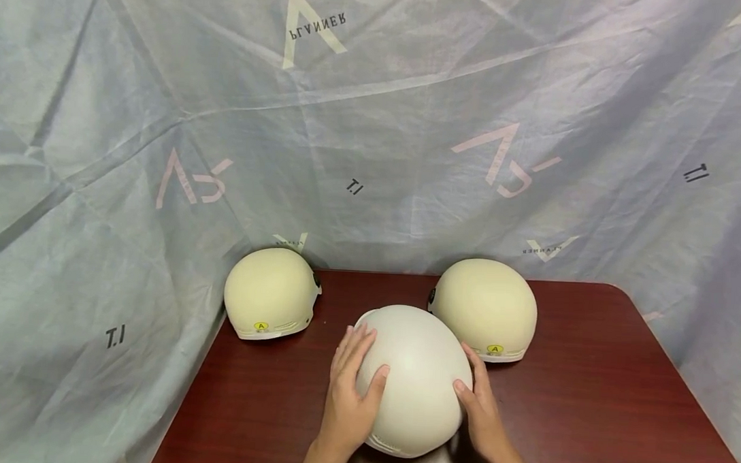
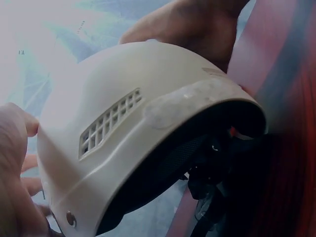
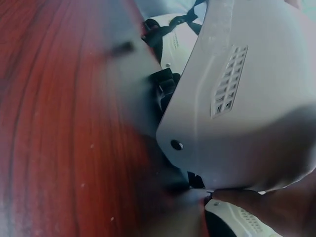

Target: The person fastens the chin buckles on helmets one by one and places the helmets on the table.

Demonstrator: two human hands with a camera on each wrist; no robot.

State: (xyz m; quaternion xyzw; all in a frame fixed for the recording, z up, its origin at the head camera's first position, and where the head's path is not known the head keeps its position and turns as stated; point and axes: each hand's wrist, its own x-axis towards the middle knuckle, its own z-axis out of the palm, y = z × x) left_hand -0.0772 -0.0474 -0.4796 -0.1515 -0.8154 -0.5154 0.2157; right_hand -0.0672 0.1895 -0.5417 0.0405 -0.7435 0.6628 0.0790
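A cream-white helmet point(image 1: 413, 376) is held between both hands near the front of the table. On its left side my left hand point(image 1: 347, 404) grips it, fingers spread and curving round the shell. My right hand point(image 1: 483, 416) grips the opposite side, its thumb on the shell. In the left wrist view, a grilled vent point(image 2: 111, 121) and the dark inner lining show, with black straps point(image 2: 205, 182) below. The helmet is tilted there, its rim raised from the table at least in part. In the right wrist view, another vent point(image 3: 229, 81) and a rivet hole show.
Two more cream helmets rest toward the back: one point(image 1: 272, 293) at the left, one point(image 1: 486, 304) right of centre, close beside the right hand. Both bear yellow round stickers. The dark red table point(image 1: 604, 383) meets a grey printed cloth point(image 1: 397, 164) behind.
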